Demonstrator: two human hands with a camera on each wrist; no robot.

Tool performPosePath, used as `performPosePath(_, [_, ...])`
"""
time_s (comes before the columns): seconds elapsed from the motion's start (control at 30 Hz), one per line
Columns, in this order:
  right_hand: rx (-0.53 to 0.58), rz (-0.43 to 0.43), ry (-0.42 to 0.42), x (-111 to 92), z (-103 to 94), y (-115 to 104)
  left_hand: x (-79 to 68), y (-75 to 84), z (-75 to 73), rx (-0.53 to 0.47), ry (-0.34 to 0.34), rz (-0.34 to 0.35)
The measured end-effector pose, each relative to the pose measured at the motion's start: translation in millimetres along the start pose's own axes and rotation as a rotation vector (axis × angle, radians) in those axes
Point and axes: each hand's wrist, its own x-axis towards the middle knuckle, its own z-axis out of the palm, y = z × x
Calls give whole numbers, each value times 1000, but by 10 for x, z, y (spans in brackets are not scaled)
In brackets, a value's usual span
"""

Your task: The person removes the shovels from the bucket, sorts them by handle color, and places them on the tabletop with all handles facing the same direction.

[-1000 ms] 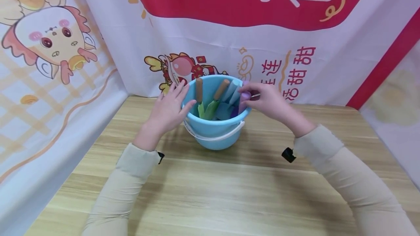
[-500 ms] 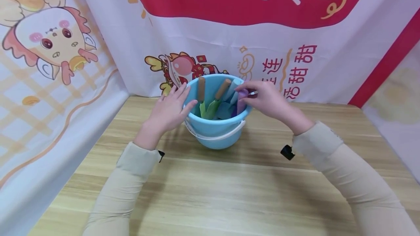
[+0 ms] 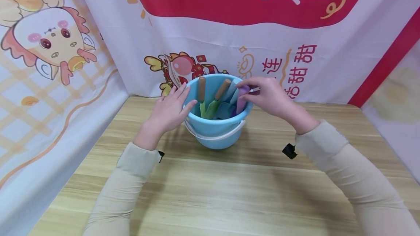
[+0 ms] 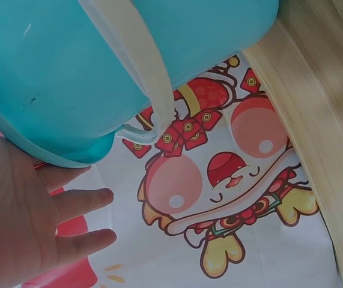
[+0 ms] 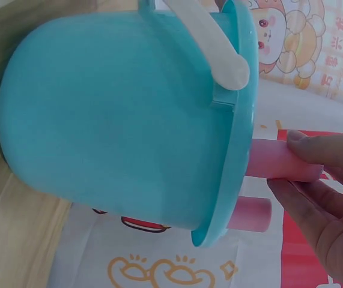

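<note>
So the purple handle [image 3: 241, 104] is sitting inside a light blue bucket [image 3: 216, 129], leaning at the right side of it with its top end up by the rim, and it looks more pink from the right wrist view. The right hand [image 3: 272, 95] has that top end pinched between thumb and fingers, so yeah, that's a real grip. A second pink handle [image 5: 252, 214] pokes past the rim right next to it, and that one isn't being held. The left hand [image 3: 168, 110] is over at the left side of the rim, fingers straight and spread, thumb reaching over the edge, not gripping anything; can't tell how hard it's pressing, if at all. Also in the bucket: two brown handles [image 3: 201, 88] with green blades [image 3: 212, 109] toward the left and middle, plus a blue shovel [image 3: 225, 110] between those and the purple one. The bucket is upright, with its white carry handle [image 5: 210, 45] hanging down on the near side. It's all on a wood-look table [image 3: 210, 192], toward the far edge. Behind that hangs a white cloth [image 3: 210, 35] with a big red patch and a cartoon character [image 3: 182, 66], and there's another cartoon cloth [image 3: 72, 94] on the left.
</note>
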Motion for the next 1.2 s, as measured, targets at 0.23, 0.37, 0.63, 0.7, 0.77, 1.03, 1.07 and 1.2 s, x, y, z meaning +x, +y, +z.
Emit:
performPosePath(0.23, [15, -70, 73, 7, -56, -53, 0, 6, -3, 1, 12, -2])
performPosePath(0.37, [30, -90, 116, -8, -78, -88, -4, 7, -2, 0, 16, -2])
performPosePath(0.63, [40, -111, 169, -40, -118, -114, -16, 8, 4, 2, 13, 2])
performPosePath(0.7, [53, -117, 185, -49, -134, -121, -17, 11, 6, 1, 16, 3])
performPosePath(0.77, [81, -115, 201, -62, -154, -138, -21, 12, 6, 0, 17, 4])
performPosePath(1.03, [204, -176, 346, -97, -224, -189, -33, 25, 3, 11, 15, 4])
performPosePath(1.07, [226, -195, 370, -99, -232, -189, -33, 24, 4, 13, 13, 2])
performPosePath(1.2, [298, -274, 445, -102, -275, -201, -35, 24, 6, 12, 12, 0])
